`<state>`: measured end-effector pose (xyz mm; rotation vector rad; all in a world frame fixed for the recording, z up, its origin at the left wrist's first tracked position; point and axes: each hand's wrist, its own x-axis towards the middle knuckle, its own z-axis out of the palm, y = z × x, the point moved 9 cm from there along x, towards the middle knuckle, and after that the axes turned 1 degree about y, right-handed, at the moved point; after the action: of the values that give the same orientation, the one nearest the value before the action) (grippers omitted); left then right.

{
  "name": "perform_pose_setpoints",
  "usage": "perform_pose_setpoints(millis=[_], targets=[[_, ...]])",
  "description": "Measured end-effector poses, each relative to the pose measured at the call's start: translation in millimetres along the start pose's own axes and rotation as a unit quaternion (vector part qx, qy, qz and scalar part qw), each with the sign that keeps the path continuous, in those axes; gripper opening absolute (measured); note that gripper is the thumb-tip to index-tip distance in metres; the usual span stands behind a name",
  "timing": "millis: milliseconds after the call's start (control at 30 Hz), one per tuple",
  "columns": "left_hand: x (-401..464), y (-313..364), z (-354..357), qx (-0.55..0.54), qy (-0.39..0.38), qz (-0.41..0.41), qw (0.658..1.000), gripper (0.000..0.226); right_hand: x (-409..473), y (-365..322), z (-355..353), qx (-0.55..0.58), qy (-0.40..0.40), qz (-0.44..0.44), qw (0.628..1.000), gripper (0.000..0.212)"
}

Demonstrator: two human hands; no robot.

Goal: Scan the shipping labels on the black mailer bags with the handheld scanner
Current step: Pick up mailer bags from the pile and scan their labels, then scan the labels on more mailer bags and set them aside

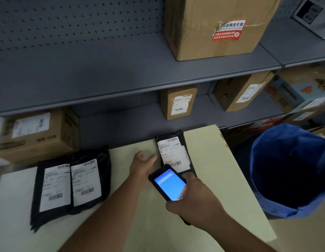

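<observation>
Scanning looks underway on the far black mailer bag (pixel 174 153), which lies at the back edge of the pale surface (pixel 221 179). Right hand (pixel 192 202) has its grip wrapped around the handheld scanner (pixel 169 184), blue screen lit, its head just over that bag's shipping label (pixel 173 153). Left hand (pixel 142 165) lies with its grip spread, flat on the surface, touching the bag's left edge. Two more labelled mailer bags (pixel 70 186) sit side by side at the left; whether they are scanned already cannot be told.
</observation>
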<state>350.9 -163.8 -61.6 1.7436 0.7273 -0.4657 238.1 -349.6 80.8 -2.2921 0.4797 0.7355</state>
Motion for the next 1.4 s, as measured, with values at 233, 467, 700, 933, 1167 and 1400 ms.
perform_pose_setpoints(millis=[233, 467, 700, 933, 1167, 1400], targets=[[-11, -8, -74, 0.051, 0.03, 0.071, 0.996, 0.076, -10, -39, 39, -0.023, -0.02, -0.034, 0.999, 0.059], [-29, -24, -161, 0.081, 0.13, 0.107, 0.982, 0.065, -21, -72, 74, -0.045, -0.034, -0.068, 0.996, 0.066], [-36, -55, -252, 0.057, 0.203, 0.072, 0.975, 0.06, -33, -105, 114, -0.062, -0.057, -0.082, 0.993, 0.07], [-33, -85, -324, 0.066, 0.247, 0.027, 0.966, 0.052, -40, -140, 154, -0.091, -0.071, -0.091, 0.989, 0.069], [-18, -115, -368, 0.191, 0.282, -0.075, 0.937, 0.087, -40, -166, 186, -0.114, -0.07, -0.105, 0.985, 0.076], [18, -145, -371, 0.127, 0.22, -0.142, 0.957, 0.098, -38, -179, 205, -0.132, -0.071, -0.092, 0.984, 0.073]])
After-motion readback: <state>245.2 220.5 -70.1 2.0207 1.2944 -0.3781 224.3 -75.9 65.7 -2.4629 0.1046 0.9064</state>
